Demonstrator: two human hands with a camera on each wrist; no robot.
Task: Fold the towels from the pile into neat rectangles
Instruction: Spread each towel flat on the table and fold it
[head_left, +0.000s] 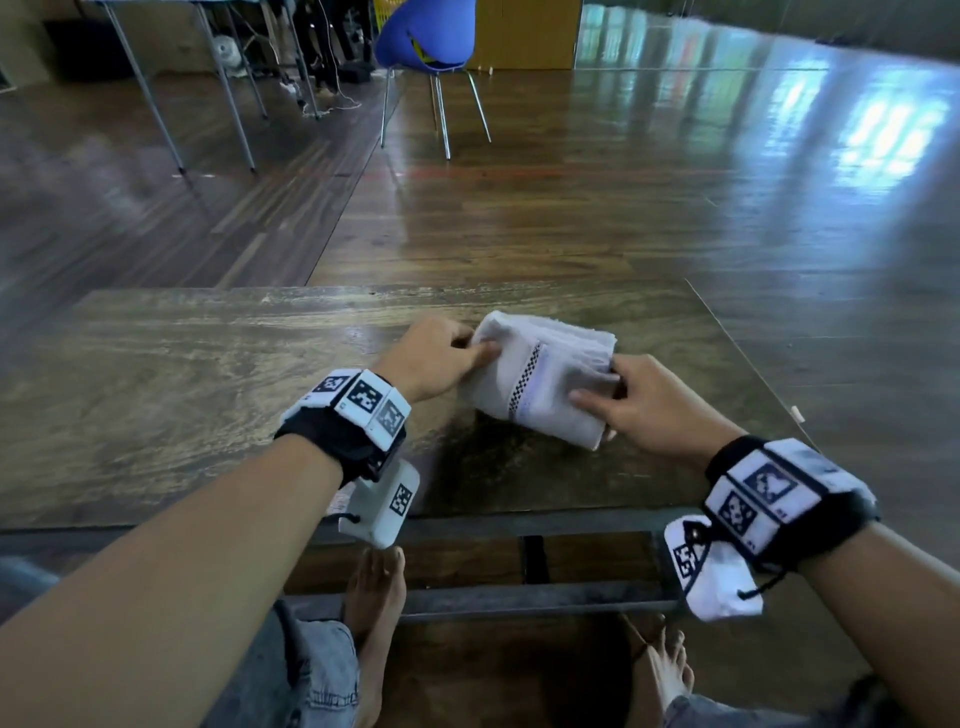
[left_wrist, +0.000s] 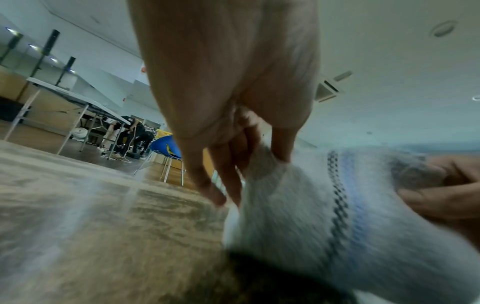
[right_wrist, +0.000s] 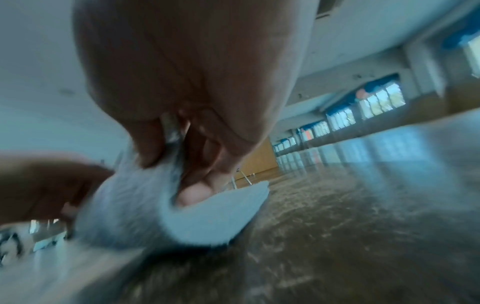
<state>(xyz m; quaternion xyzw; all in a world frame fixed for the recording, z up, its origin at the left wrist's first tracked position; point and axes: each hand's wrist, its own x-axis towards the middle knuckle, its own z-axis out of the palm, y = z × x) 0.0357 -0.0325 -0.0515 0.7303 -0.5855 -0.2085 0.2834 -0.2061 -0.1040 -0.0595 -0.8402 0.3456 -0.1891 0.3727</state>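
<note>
A small white towel (head_left: 540, 376) with a checkered and pale blue stripe is folded into a thick rectangle. It is held just above the dark wooden table (head_left: 208, 389), right of centre. My left hand (head_left: 441, 358) pinches its left end, thumb on top and fingers underneath. My right hand (head_left: 639, 402) grips its right end the same way. In the left wrist view the towel (left_wrist: 298, 216) fills the lower right under my left hand (left_wrist: 233, 164). The right wrist view shows my right hand (right_wrist: 182, 154) holding the towel (right_wrist: 145, 205) by its edge. No pile of towels is in view.
The table's far edge (head_left: 389, 293) and right edge (head_left: 743, 353) lie close to the towel. Beyond stands a blue chair (head_left: 426, 47) on the glossy wooden floor, with folding tables (head_left: 171, 104) at the far left. My bare feet (head_left: 374, 623) show under the table.
</note>
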